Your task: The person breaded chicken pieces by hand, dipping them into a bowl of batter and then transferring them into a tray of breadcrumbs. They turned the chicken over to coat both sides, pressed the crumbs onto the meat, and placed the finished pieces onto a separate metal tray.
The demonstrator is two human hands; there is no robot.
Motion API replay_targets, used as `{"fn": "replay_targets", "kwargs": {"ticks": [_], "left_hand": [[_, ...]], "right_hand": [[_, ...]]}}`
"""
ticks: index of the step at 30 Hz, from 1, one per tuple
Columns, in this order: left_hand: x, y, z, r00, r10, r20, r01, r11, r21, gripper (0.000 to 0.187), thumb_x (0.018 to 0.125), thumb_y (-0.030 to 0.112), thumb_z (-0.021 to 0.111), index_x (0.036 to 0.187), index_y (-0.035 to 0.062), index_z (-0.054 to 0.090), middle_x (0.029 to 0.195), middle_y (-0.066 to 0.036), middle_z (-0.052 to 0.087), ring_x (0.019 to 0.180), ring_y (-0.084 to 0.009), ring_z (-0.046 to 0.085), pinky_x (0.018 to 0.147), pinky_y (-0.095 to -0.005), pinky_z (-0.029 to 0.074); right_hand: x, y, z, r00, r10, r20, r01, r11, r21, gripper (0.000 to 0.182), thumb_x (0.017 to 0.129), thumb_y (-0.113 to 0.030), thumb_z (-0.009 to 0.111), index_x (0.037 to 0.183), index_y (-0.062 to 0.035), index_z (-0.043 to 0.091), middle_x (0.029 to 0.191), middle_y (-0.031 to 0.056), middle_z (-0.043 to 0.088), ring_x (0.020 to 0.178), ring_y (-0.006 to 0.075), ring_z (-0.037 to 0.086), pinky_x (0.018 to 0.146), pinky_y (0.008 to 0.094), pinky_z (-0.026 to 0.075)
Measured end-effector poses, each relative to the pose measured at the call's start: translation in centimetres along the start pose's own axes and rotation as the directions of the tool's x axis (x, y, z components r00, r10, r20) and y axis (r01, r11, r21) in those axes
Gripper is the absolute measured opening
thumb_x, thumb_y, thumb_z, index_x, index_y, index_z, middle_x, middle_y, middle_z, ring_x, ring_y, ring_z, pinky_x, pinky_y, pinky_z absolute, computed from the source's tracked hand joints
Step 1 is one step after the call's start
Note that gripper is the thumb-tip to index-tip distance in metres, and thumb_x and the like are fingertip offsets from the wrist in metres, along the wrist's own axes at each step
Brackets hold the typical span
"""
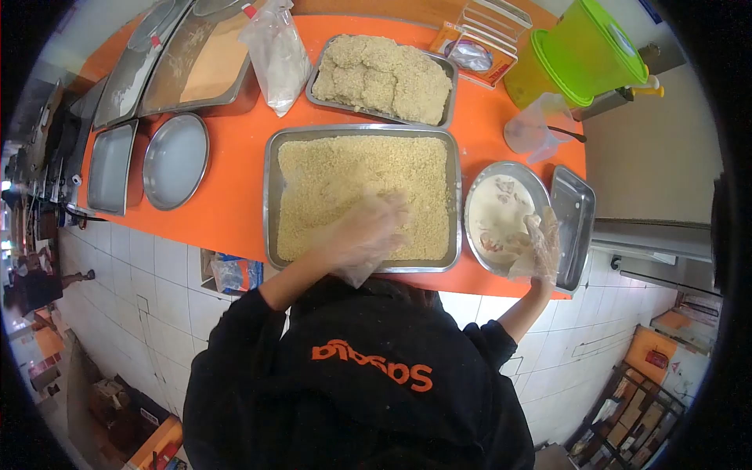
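My left hand (374,227), in a clear plastic glove, lies low over pale crumbs (352,168) that fill a large metal tray (270,192). Its fingers stretch to the right, slightly blurred, with no item visible in them. My right hand (540,249), gloved too, is at the right rim of a round metal bowl (526,171), fingers extended and apart. Inside the bowl is a milky white liquid (487,205) with pieces of raw meat (492,241) partly sunk in it. Behind the crumb tray, flat crumb-coated pieces (384,78) are piled on a smaller metal tray (449,113).
Right of the bowl lies a narrow metal tray (578,200). A clear plastic jug (533,133) and green tubs (540,74) stand behind it. To the left are a round pan (176,160), rectangular pans (113,168) and a plastic bag (280,66). The orange table (235,180) ends near my body.
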State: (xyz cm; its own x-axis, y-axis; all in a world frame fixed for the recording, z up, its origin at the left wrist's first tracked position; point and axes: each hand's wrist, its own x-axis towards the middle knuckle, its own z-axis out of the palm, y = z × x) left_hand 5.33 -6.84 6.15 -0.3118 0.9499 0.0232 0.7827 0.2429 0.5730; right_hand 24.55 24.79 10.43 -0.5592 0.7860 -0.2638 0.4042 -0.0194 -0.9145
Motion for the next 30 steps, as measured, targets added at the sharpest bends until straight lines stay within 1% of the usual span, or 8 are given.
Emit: {"fn": "replay_targets", "kwargs": {"ticks": [2,5,8,16,20,22,25,30], "left_hand": [[3.0,0.5,0.2,0.984,0.164,-0.069,-0.133,0.937,0.323,0.051,0.088,0.034,0.066,0.129,0.0047,0.059,0.135,-0.014,0.056,0.124,-0.0323,0.053,0.108,-0.0456,0.041],[8.3,-0.1,-1.3,0.985,-0.101,0.140,0.035,0.910,0.413,0.050,0.086,0.042,0.067,0.123,0.0082,0.064,0.134,-0.009,0.058,0.124,-0.0301,0.052,0.107,-0.0478,0.040],[11.3,-7.3,1.9,0.982,0.059,0.182,-0.113,0.947,0.300,0.049,0.089,0.046,0.064,0.120,0.0074,0.066,0.131,-0.014,0.060,0.123,-0.0303,0.055,0.104,-0.0469,0.043],[9.0,-2.6,-15.8,0.772,-0.260,0.581,0.228,0.965,0.130,0.044,0.097,0.045,0.052,0.104,0.0043,0.067,0.111,-0.018,0.067,0.101,-0.0308,0.064,0.081,-0.0427,0.050],[6.0,-6.0,-6.5,0.983,0.174,0.060,-0.184,0.955,0.235,0.036,0.099,0.034,0.049,0.116,0.0048,0.063,0.121,-0.012,0.065,0.111,-0.0294,0.060,0.091,-0.0442,0.046],[4.5,-5.9,-0.3,0.985,-0.051,0.163,-0.077,0.720,0.690,0.040,0.098,0.024,0.049,0.132,0.0044,0.058,0.137,-0.011,0.058,0.128,-0.0280,0.053,0.111,-0.0434,0.038],[3.8,-7.8,0.2,0.956,0.292,-0.040,-0.190,0.715,0.673,0.040,0.095,0.027,0.049,0.125,0.0040,0.061,0.135,-0.012,0.059,0.130,-0.0289,0.051,0.111,-0.0446,0.038],[2.3,-7.4,1.7,0.971,0.206,-0.119,-0.121,0.859,0.497,0.047,0.095,0.027,0.051,0.133,0.0018,0.057,0.142,-0.017,0.054,0.140,-0.0300,0.041,0.121,-0.0447,0.028]], "right_hand": [[0.5,0.9,0.0,1.000,-0.004,0.011,0.004,1.000,0.000,0.078,0.085,-0.028,0.080,0.149,-0.0048,0.041,0.140,0.0146,0.053,0.123,0.0244,0.055,0.097,0.0376,0.051],[2.1,3.3,-0.4,0.997,-0.060,0.050,0.060,0.998,0.002,0.076,0.086,-0.027,0.079,0.149,-0.0042,0.042,0.139,0.0141,0.054,0.122,0.0235,0.055,0.098,0.0371,0.050],[2.3,3.2,-0.3,0.988,-0.140,0.057,0.140,0.990,-0.002,0.075,0.086,-0.026,0.079,0.148,-0.0035,0.043,0.139,0.0141,0.054,0.123,0.0234,0.054,0.099,0.0366,0.049],[0.7,3.3,-2.2,0.999,-0.036,0.016,0.035,0.998,0.060,0.075,0.087,-0.025,0.078,0.149,-0.0038,0.041,0.146,0.0146,0.050,0.126,0.0239,0.054,0.101,0.0359,0.048],[0.9,3.0,-1.9,0.999,-0.045,0.002,0.045,0.999,-0.022,0.075,0.087,-0.027,0.078,0.149,-0.0037,0.041,0.146,0.0132,0.050,0.126,0.0232,0.054,0.101,0.0362,0.048],[1.6,3.8,-2.0,0.995,-0.098,0.032,0.099,0.994,-0.036,0.075,0.087,-0.027,0.078,0.149,-0.0035,0.041,0.146,0.0131,0.050,0.125,0.0232,0.054,0.101,0.0363,0.048],[2.0,3.5,-1.7,0.992,-0.122,0.039,0.125,0.989,-0.078,0.075,0.087,-0.026,0.078,0.149,-0.0031,0.041,0.145,0.0130,0.050,0.125,0.0232,0.054,0.102,0.0364,0.047],[1.6,3.4,-2.3,0.995,-0.069,0.075,0.072,0.997,-0.026,0.076,0.087,-0.024,0.077,0.149,-0.0010,0.040,0.146,0.0144,0.049,0.130,0.0236,0.050,0.105,0.0366,0.045]]}}
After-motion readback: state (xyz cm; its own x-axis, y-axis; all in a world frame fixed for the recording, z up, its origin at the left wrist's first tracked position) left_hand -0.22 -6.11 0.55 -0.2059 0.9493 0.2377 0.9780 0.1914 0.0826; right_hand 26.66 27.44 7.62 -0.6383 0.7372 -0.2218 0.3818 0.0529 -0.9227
